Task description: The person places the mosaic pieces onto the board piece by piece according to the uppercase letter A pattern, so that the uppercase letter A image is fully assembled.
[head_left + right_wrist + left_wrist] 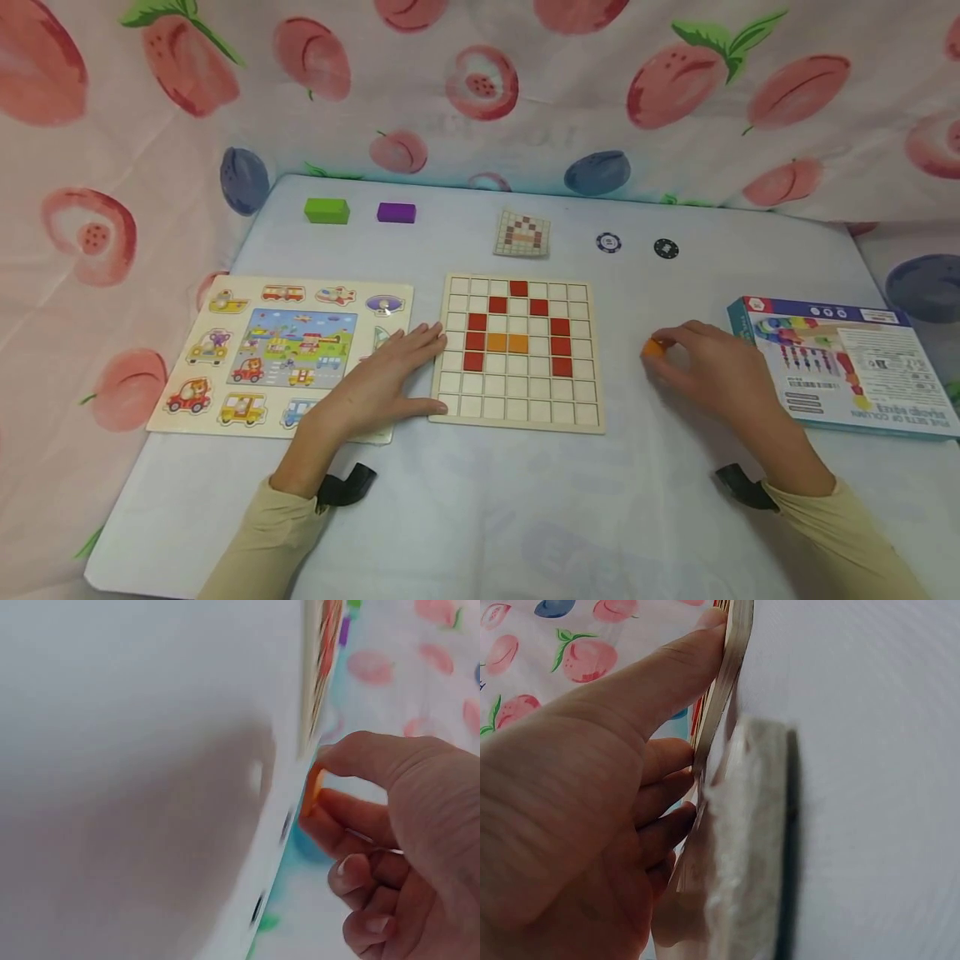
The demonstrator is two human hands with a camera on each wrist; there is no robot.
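Observation:
A wooden grid board (pixel 517 352) lies mid-table with red and orange square tiles set in it. My left hand (pixel 384 379) rests flat beside its left edge, fingers straight, thumb against the board's edge (pixel 731 660). To the right of the board, my right hand (pixel 701 367) pinches a small orange tile (pixel 652 348) between thumb and fingers, just above the table. The orange tile (pixel 312 791) also shows in the right wrist view at the fingertips of my right hand (pixel 337 795).
A vehicle picture puzzle (pixel 285 350) lies left of the board, partly under my left hand. A pattern card (pixel 522 233), green block (pixel 327 210), purple block (pixel 396 212) and two chips (pixel 608 242) sit at the back. A toy box (pixel 847 362) lies at right.

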